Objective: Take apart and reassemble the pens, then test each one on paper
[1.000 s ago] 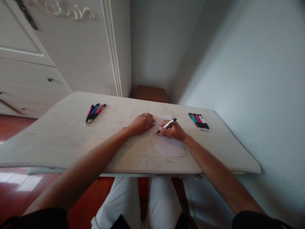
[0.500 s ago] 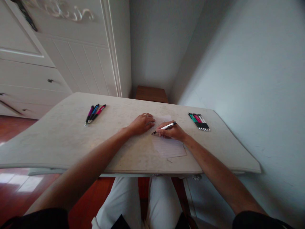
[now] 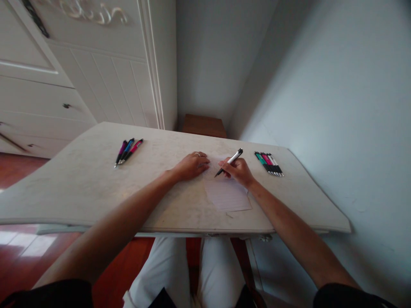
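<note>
the right hand [image 3: 238, 170] pinches a white and black pen [image 3: 233, 158], tip down over the lined paper [image 3: 227, 196] on the table [image 3: 80, 184]; i can't tell if the tip touches. that hand hides some of the paper, and its top part is too blurry to read. the left hand [image 3: 192, 166] lies flat by the paper's left edge, its thumb hard to see. the black sleeves [image 3: 61, 293] are cut off at the bottom.

Paper [image 3: 227, 196] on table [image 3: 80, 184] between pen clusters [image 3: 128, 148]
</note>
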Action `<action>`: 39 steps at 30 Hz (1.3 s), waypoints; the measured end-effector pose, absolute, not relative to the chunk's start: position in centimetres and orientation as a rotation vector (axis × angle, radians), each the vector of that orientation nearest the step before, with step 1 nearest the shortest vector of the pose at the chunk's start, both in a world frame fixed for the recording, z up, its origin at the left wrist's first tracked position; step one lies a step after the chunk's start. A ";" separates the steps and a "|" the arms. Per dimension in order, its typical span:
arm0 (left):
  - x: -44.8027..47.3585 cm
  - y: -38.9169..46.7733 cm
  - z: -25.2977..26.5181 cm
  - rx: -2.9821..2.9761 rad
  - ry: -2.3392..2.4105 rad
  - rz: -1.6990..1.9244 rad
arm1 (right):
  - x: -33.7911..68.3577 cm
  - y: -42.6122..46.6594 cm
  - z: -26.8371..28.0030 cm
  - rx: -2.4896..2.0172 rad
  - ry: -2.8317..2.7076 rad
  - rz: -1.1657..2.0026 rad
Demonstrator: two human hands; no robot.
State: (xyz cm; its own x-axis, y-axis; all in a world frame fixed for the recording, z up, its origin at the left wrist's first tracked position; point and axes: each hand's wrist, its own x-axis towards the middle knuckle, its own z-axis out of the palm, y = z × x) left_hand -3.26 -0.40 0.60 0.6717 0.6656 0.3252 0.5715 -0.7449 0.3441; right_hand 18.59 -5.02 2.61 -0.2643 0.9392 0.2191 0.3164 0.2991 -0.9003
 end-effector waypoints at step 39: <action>-3.4 -0.1 0.4 2.660 0.975 0.655 | 18.6 -4.8 2.4 -1.072 -2.039 0.748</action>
State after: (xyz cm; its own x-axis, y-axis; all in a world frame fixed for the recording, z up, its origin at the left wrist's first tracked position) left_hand -3.44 -0.11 0.45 0.6779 0.6575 0.3289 0.5532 -0.7508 0.3608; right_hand 18.59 -4.76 2.35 -0.4086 0.8564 0.3155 0.4494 0.4896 -0.7472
